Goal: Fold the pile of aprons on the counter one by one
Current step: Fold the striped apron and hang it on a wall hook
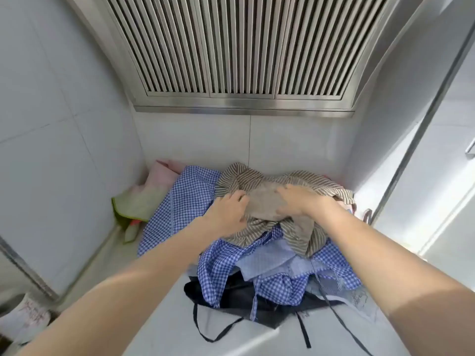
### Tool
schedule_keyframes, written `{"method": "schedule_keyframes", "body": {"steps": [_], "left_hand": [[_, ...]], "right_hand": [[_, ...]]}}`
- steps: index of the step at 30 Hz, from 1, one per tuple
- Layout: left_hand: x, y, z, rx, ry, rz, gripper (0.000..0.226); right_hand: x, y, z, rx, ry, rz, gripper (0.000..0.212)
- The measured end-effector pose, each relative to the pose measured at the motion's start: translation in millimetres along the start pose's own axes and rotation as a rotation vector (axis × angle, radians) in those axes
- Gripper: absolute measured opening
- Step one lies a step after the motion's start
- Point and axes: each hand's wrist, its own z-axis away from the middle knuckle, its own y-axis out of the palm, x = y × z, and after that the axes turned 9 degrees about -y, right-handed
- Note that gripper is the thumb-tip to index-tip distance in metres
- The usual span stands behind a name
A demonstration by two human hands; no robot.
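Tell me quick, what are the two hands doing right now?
Left hand: fingers curled into the brown striped apron, gripping it.
Right hand: also on that apron; grip cannot be told.

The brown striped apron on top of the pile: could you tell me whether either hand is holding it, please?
Both hands grip the brown striped apron at its bunched middle.

The alcove is lined with pale grey wall tiles (64, 124). A stainless-steel extractor hood (241, 104) with slatted grilles is mounted overhead. A metal-framed panel (421, 140) is seen at right, brightly lit by daylight.
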Motion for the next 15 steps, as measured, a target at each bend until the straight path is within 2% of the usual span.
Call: {"method": "schedule_keyframes", "body": {"steps": [3,5,7,10,13,15], "left_hand": [[1,20,-3,0.136,-0.008,0.002,0.056],[2,32,-10,0.191,-0.018,0.021,0.056],[1,40,-22,0.237,-0.045,0.061,0.059],[-2,51,-45,0.24,-0.08,0.103,0.066],[-13,55,-69,0.146,-0.145,0.198,0.079],[-16,48,-87,0.023,-0.217,0.341,0.087]], "right_hand": [[-11,25,-14,0.034,0.05,-0.004,0.063],[-23,47,-30,0.066,0.135,0.108,0.07],[-38,65,-44,0.087,0.193,0.157,0.059],[-56,73,-61,0.029,0.231,0.116,0.037],[-53,46,-88,-0.052,0.142,-0.129,0.018],[-42,18,-110,-0.117,0.061,-0.584,0.023]]}}
